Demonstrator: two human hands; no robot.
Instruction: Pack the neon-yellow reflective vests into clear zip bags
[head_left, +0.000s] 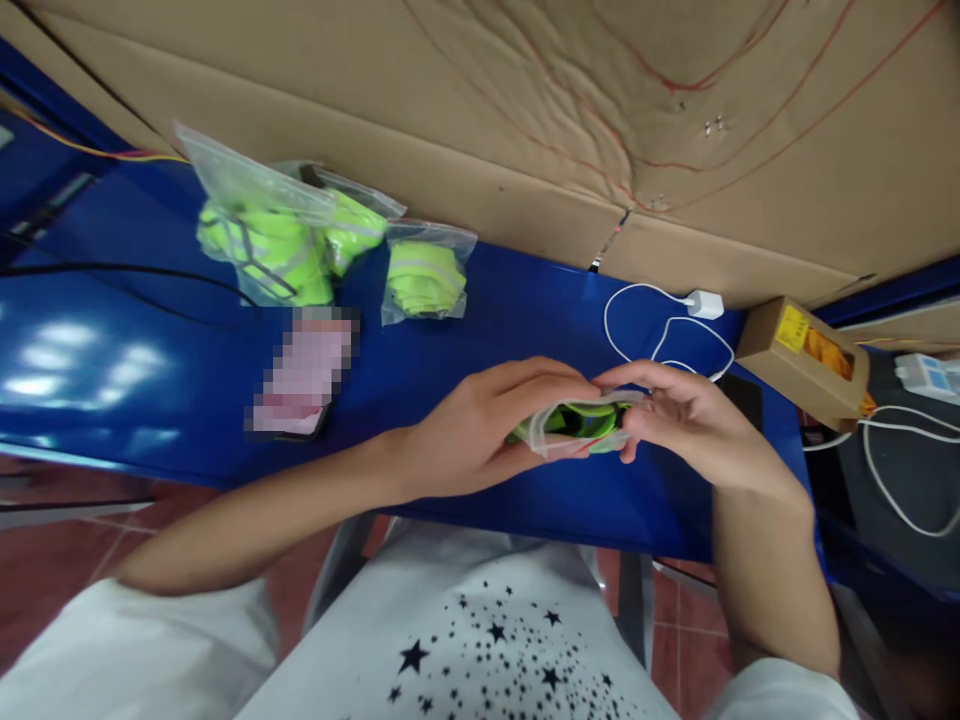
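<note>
Head view: we record a glossy blue tabletop [150, 340] with light glare at its left end, brown cardboard sheets [525, 110] propped along its far edge, and reddish floor tiles [67, 540] below its near edge. Toward the far left corner lie two clear bags [262, 230] packed with neon-yellow fabric, overlapping; a third, smaller bag [426, 272] of the same fabric sits just beside them to the right. Nearer the near edge, left of centre, rests a blurred pink object [304, 375]. Toward the right end, a white charger and cable [675, 320] loops on the surface, and a small cardboard box [806, 360] sits at the right edge, with a white power strip [926, 375] beyond it. Our left hand [480, 430] and right hand [694, 420] meet above the near edge, right of centre. Both grip a small clear bag [581, 428] holding green fabric, fingers pinched on its rim from either side.
</note>
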